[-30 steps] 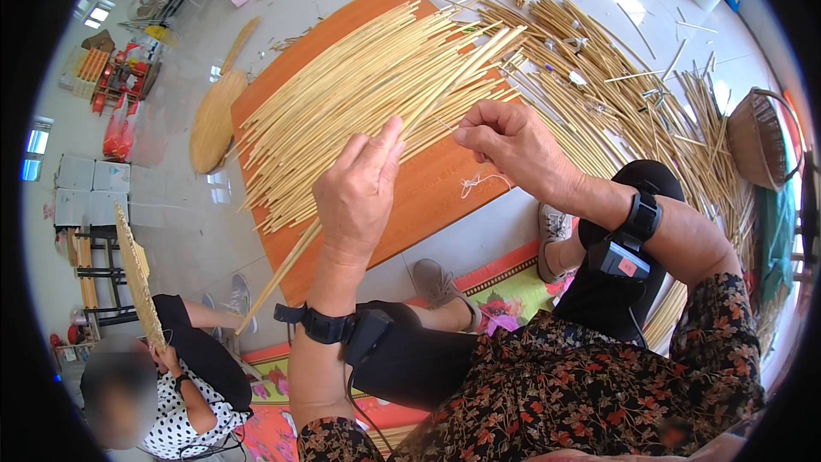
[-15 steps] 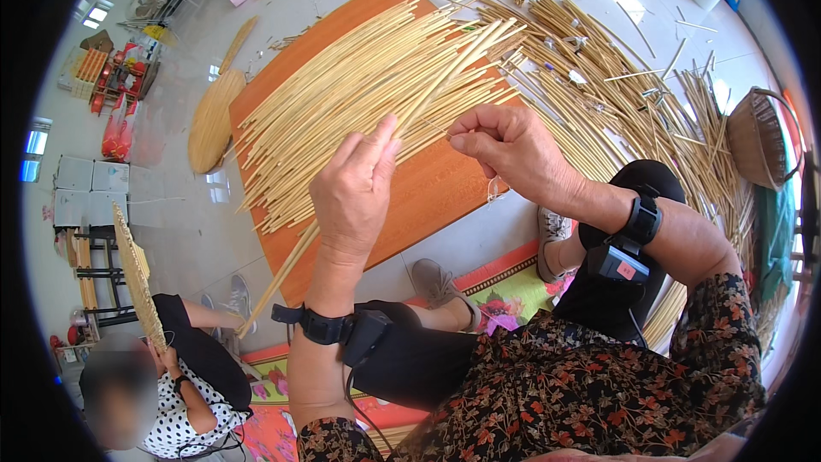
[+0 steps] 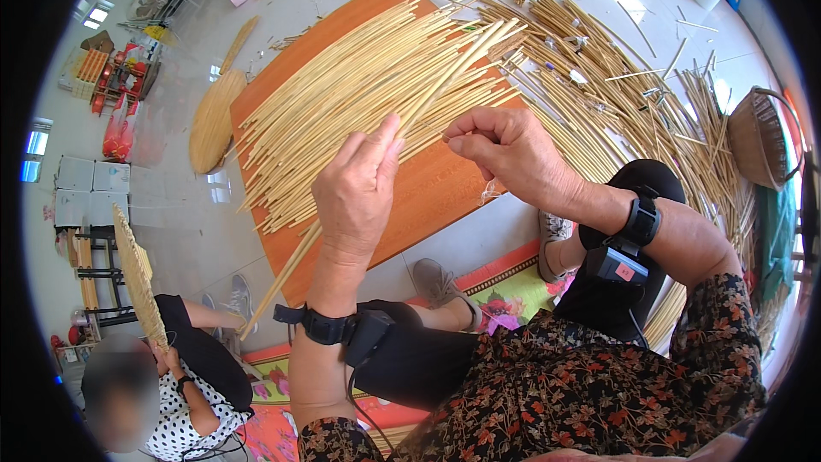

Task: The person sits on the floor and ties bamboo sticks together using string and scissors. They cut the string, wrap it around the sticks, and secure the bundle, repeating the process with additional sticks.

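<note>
My left hand (image 3: 357, 184) is closed around a few long pale straw stalks (image 3: 449, 73). They slant from the lower left, near the other person's feet, up over the board. To its right, my right hand (image 3: 505, 150) is pinched, thumb against forefinger. A thin, pale thread (image 3: 488, 194) dangles below that hand, and its fingertips seem to hold the thread's other part, too fine to make out. Beneath both hands, many similar stalks (image 3: 342, 103) lie side by side across an orange-brown wooden board (image 3: 445, 192).
A large heap of loose stalks (image 3: 599, 60) spreads over the floor at right, beside a wicker basket (image 3: 757, 137). Left of the board lies a flat oval woven piece (image 3: 214, 120). At lower left another person (image 3: 192, 393) holds a woven panel (image 3: 137, 274). Floral cloth (image 3: 505, 291) lies under my feet.
My right hand has shifted very slightly left and the thread below it has swung a little. The left hand keeps its grip on the stalks, almost unmoved.
</note>
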The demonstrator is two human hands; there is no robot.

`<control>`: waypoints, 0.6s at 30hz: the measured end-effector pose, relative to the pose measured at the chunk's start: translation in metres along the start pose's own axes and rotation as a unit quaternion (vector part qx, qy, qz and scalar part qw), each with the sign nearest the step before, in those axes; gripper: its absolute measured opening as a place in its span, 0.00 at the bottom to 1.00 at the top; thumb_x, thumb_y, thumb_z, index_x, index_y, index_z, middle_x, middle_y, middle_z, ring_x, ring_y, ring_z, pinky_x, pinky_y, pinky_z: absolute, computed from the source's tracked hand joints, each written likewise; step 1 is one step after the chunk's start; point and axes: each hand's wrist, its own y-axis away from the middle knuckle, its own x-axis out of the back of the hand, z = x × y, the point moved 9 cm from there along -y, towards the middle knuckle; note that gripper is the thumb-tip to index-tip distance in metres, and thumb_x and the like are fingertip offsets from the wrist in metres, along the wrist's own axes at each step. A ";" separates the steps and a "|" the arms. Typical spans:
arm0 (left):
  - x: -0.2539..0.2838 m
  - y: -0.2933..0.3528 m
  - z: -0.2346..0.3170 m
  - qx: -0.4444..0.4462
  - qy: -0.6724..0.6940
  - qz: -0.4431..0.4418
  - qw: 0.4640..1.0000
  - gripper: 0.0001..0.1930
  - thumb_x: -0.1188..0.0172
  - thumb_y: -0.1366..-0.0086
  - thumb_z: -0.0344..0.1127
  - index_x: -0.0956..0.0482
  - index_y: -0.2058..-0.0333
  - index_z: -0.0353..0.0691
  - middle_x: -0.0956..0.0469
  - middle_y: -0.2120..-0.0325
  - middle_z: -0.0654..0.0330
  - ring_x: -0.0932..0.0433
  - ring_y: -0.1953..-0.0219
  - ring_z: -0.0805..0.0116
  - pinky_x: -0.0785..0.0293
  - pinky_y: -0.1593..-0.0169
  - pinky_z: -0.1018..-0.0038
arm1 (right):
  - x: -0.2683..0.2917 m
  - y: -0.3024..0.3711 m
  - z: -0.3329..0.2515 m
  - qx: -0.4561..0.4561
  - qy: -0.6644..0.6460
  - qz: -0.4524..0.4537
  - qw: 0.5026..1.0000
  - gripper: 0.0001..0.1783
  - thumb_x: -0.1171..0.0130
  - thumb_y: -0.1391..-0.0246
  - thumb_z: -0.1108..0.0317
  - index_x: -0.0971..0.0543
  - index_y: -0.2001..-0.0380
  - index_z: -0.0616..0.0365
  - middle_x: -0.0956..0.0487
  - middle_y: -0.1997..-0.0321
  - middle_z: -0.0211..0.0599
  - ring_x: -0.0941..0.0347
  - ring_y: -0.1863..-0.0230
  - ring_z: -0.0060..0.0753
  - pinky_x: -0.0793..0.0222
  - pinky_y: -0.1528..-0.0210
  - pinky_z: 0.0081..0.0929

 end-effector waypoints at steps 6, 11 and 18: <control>-0.001 0.000 -0.001 0.016 0.005 -0.007 1.000 0.14 0.35 0.34 0.31 0.16 0.49 0.41 0.20 0.72 0.58 0.22 0.75 0.65 0.26 0.69 0.69 | -0.001 0.001 -0.001 -0.005 0.004 0.003 1.000 0.13 0.41 0.35 0.64 0.17 0.59 0.64 0.24 0.79 0.27 0.28 0.77 0.15 0.28 0.73 0.20; -0.001 0.000 -0.001 0.029 0.006 -0.017 0.999 0.15 0.35 0.33 0.30 0.16 0.49 0.40 0.19 0.71 0.56 0.22 0.74 0.65 0.26 0.68 0.69 | -0.002 0.000 -0.001 -0.003 0.009 0.005 1.000 0.13 0.41 0.35 0.64 0.17 0.58 0.64 0.24 0.79 0.28 0.27 0.76 0.16 0.28 0.73 0.20; -0.001 0.000 -0.001 0.033 -0.005 -0.017 0.999 0.14 0.35 0.33 0.30 0.16 0.49 0.40 0.19 0.71 0.57 0.22 0.74 0.65 0.26 0.68 0.70 | -0.003 0.000 -0.002 0.007 0.018 0.009 1.000 0.13 0.41 0.36 0.64 0.17 0.58 0.63 0.22 0.78 0.30 0.25 0.76 0.17 0.27 0.72 0.22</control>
